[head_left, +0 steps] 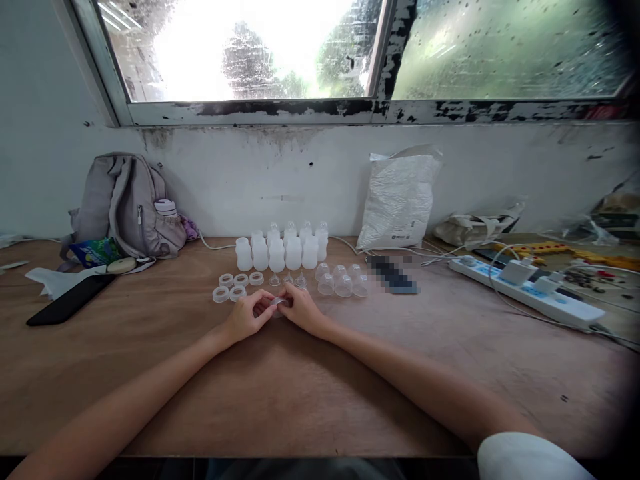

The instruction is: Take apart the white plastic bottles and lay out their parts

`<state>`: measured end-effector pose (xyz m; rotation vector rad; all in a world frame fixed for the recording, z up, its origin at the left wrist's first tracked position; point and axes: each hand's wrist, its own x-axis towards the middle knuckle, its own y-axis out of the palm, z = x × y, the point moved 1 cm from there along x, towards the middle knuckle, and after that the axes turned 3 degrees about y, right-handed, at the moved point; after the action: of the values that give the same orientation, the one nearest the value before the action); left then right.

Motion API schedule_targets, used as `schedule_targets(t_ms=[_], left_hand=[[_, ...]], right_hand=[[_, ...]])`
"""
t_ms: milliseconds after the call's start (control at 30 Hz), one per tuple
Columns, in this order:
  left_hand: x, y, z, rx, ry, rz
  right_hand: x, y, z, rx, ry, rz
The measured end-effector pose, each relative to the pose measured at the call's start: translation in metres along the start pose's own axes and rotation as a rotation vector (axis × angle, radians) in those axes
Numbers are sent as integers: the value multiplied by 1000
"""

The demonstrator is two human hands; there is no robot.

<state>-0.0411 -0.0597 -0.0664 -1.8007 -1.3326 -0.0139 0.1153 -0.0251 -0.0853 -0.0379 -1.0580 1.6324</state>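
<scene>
My left hand (246, 317) and my right hand (304, 311) meet over the table, fingers pinched on a small whitish bottle ring (278, 302). Whether a teat sits inside it is hidden by the fingers. Just beyond my hands, clear silicone teats (275, 280) stand in a row, partly covered by my right hand. To the left lie several translucent bottle rings (221, 294). Clear dome caps (343, 285) are grouped on the right. Behind them several white baby bottles (277, 254) stand upright in rows, with clear teat-like tops showing at the back.
A black phone (73, 300) and grey backpack (127, 207) are at the left on the wooden table (280, 400). A white plastic bag (399, 200) leans on the wall. A blurred-out dark item (393, 275) and a power strip (525, 293) with cables lie right.
</scene>
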Motion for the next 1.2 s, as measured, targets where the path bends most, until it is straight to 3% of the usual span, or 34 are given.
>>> schedule_targets(t_ms=[167, 633, 833, 1100, 1200], left_hand=[[-3, 1, 2, 65, 53, 17], [-6, 7, 3, 125, 43, 34], [-3, 11, 3, 202, -1, -22], [5, 4, 9, 226, -131, -133], [6, 3, 11, 223, -116, -138]], right_hand=[[-2, 4, -3, -88, -7, 15], [0, 5, -4, -142, 28, 53], [2, 5, -3, -128, 84, 23], [-2, 1, 4, -26, -66, 1], [-2, 2, 4, -35, -74, -13]])
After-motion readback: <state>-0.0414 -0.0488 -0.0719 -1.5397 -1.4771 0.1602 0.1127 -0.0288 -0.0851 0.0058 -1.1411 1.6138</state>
